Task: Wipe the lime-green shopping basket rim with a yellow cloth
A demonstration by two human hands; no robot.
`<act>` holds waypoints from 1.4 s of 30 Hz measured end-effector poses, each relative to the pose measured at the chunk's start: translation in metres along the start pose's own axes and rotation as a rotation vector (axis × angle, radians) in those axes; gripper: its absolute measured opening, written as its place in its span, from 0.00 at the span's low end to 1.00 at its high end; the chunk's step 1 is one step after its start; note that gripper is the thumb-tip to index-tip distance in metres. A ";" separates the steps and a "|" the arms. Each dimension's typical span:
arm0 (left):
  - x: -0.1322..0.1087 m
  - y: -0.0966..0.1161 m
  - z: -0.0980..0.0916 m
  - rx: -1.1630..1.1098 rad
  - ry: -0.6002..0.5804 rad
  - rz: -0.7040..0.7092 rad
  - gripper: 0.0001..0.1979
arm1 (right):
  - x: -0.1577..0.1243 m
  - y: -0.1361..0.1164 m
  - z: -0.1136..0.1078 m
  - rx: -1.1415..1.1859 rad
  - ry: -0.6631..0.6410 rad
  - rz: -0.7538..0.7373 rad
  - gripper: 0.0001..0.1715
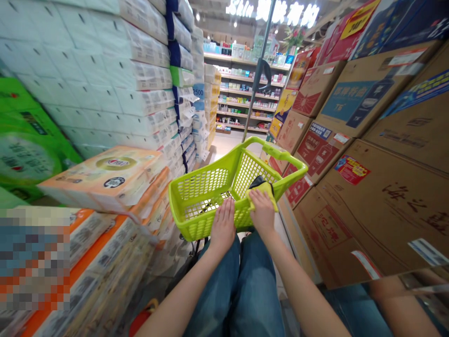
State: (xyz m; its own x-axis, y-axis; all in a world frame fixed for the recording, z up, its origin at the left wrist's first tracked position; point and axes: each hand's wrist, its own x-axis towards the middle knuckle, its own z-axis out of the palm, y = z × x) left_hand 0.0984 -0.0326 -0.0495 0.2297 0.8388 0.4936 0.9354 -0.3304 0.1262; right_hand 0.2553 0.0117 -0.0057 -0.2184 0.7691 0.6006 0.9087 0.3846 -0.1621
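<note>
Shrink-wrapped white tissue packs (129,79) tower at left — then a lime-green plastic mesh basket (196,220), its near rim under the left hand (223,224), grip flat and open; the right hand (262,211) lies on a crumpled yellow cloth (261,193) at the rim, its grip too flat to tell whether it clasps — brown cardboard cartons (365,220) stacked at right.

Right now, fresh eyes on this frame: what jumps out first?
A lime-green plastic shopping basket sits dead centre, the left hand on its near rim and the right hand on a yellow cloth at its rim. Towering tissue packs fill the left side, stacked cardboard cartons the right.
</note>
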 end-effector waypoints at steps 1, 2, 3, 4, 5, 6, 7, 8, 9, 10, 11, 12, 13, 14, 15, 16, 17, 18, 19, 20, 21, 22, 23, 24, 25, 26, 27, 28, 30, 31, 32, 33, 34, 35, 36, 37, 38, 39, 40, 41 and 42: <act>0.000 0.000 0.000 0.006 -0.002 0.002 0.41 | -0.007 -0.019 0.007 0.033 -0.022 -0.023 0.37; 0.000 0.000 0.000 0.009 -0.004 0.004 0.40 | -0.012 -0.032 0.012 0.060 -0.048 -0.052 0.38; 0.000 -0.001 -0.001 0.010 -0.004 0.006 0.39 | -0.015 -0.038 0.013 0.081 -0.076 -0.087 0.39; 0.000 -0.001 -0.001 0.007 -0.003 0.007 0.39 | -0.016 -0.037 0.011 0.094 -0.106 -0.129 0.40; 0.000 -0.001 -0.001 0.002 0.000 0.007 0.40 | -0.015 -0.028 0.006 0.100 -0.132 -0.173 0.41; 0.000 -0.001 -0.002 -0.004 0.002 0.005 0.40 | -0.011 -0.012 -0.002 0.095 -0.147 -0.204 0.41; -0.001 -0.001 -0.002 -0.009 0.003 0.004 0.41 | -0.006 0.009 -0.011 0.084 -0.152 -0.229 0.42; -0.001 -0.002 -0.002 -0.013 0.002 0.006 0.41 | 0.000 0.032 -0.020 0.058 -0.121 -0.199 0.40; 0.000 -0.002 -0.002 -0.013 0.001 0.009 0.42 | 0.007 0.055 -0.029 0.022 -0.060 -0.135 0.38; 0.000 -0.002 -0.002 -0.011 -0.001 0.012 0.42 | 0.014 0.076 -0.037 -0.011 0.011 -0.063 0.36; 0.000 -0.002 -0.001 -0.008 -0.002 0.013 0.43 | 0.020 0.092 -0.041 -0.036 0.062 -0.002 0.34; 0.000 -0.001 0.000 -0.004 -0.003 0.012 0.43 | 0.025 0.101 -0.044 -0.061 0.111 0.057 0.32; 0.000 -0.001 0.000 -0.002 -0.002 0.008 0.43 | 0.028 0.102 -0.042 -0.080 0.145 0.105 0.31; 0.000 -0.001 0.001 0.000 0.000 0.002 0.43 | 0.028 0.097 -0.038 -0.094 0.161 0.137 0.30; 0.000 -0.001 0.002 0.001 0.003 -0.003 0.43 | 0.025 0.084 -0.032 -0.098 0.157 0.149 0.30; 0.000 0.000 0.003 0.002 0.007 -0.005 0.43 | 0.020 0.066 -0.023 -0.091 0.138 0.143 0.31; 0.000 0.000 0.003 0.003 0.012 -0.006 0.42 | 0.013 0.044 -0.013 -0.074 0.102 0.119 0.33; 0.000 0.000 0.004 0.006 0.019 -0.006 0.42 | 0.005 0.021 -0.004 -0.037 0.052 0.068 0.35; -0.001 0.000 0.004 0.009 0.025 -0.006 0.41 | -0.004 -0.001 0.005 0.003 0.010 0.020 0.37; -0.001 -0.001 0.005 0.013 0.030 -0.005 0.41 | -0.012 -0.020 0.012 0.038 -0.020 -0.007 0.39; -0.001 -0.001 0.005 0.018 0.033 -0.002 0.40 | -0.019 -0.034 0.016 0.066 -0.042 -0.029 0.40; -0.001 -0.001 0.005 0.021 0.034 -0.002 0.39 | -0.023 -0.042 0.017 0.087 -0.063 -0.056 0.42; -0.001 -0.001 0.005 0.022 0.033 -0.002 0.39 | -0.026 -0.042 0.015 0.101 -0.088 -0.090 0.42; -0.001 -0.002 0.004 0.022 0.030 -0.001 0.39 | -0.025 -0.036 0.011 0.105 -0.111 -0.128 0.43; -0.001 -0.002 0.004 0.019 0.028 -0.001 0.40 | -0.021 -0.022 0.004 0.100 -0.129 -0.160 0.43; -0.001 -0.002 0.003 0.016 0.026 -0.001 0.41 | -0.015 -0.003 -0.005 0.086 -0.138 -0.180 0.42; -0.001 -0.002 0.002 0.012 0.025 0.002 0.41 | -0.008 0.019 -0.015 0.062 -0.124 -0.168 0.41; 0.000 -0.001 0.002 0.010 0.023 0.007 0.41 | 0.002 0.042 -0.024 0.026 -0.088 -0.117 0.40; 0.000 -0.001 0.001 0.008 0.019 0.009 0.41 | 0.020 0.081 -0.040 -0.044 0.023 0.011 0.35; 0.000 0.000 0.001 0.008 0.016 0.006 0.41 | 0.027 0.093 -0.044 -0.073 0.062 0.069 0.33; 0.000 0.000 0.001 0.006 0.014 0.002 0.41 | 0.032 0.097 -0.045 -0.100 0.093 0.119 0.31; 0.000 0.001 0.001 0.003 0.014 -0.004 0.41 | 0.033 0.094 -0.042 -0.120 0.107 0.154 0.30; 0.001 0.001 0.002 -0.001 0.016 -0.010 0.41 | 0.032 0.084 -0.037 -0.131 0.104 0.168 0.30; 0.001 0.002 0.002 -0.005 0.021 -0.014 0.41 | 0.027 0.067 -0.029 -0.132 0.089 0.162 0.31; 0.000 0.002 0.002 -0.008 0.027 -0.016 0.41 | 0.021 0.046 -0.020 -0.119 0.057 0.135 0.32; 0.000 0.002 0.003 -0.010 0.035 -0.017 0.40 | 0.012 0.023 -0.010 -0.085 0.014 0.081 0.34; 0.000 0.002 0.003 -0.009 0.043 -0.017 0.40 | 0.003 0.001 -0.001 -0.048 -0.022 0.026 0.36; 0.000 0.002 0.003 -0.007 0.049 -0.015 0.39 | -0.006 -0.019 0.006 -0.014 -0.044 -0.011 0.37; -0.001 0.001 0.003 -0.004 0.053 -0.012 0.39 | -0.013 -0.034 0.011 0.013 -0.065 -0.040 0.38; -0.001 0.000 0.003 0.000 0.052 -0.007 0.38 | -0.019 -0.042 0.012 0.036 -0.085 -0.074 0.40; -0.001 0.000 0.002 0.003 0.047 -0.001 0.38 | -0.021 -0.044 0.011 0.052 -0.105 -0.109 0.41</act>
State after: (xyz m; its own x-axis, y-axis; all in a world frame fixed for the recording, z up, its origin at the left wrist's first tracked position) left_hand 0.0985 -0.0323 -0.0517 0.2161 0.8179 0.5332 0.9363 -0.3285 0.1245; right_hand 0.2164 -0.0159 -0.0200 -0.3534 0.7696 0.5318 0.8585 0.4926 -0.1424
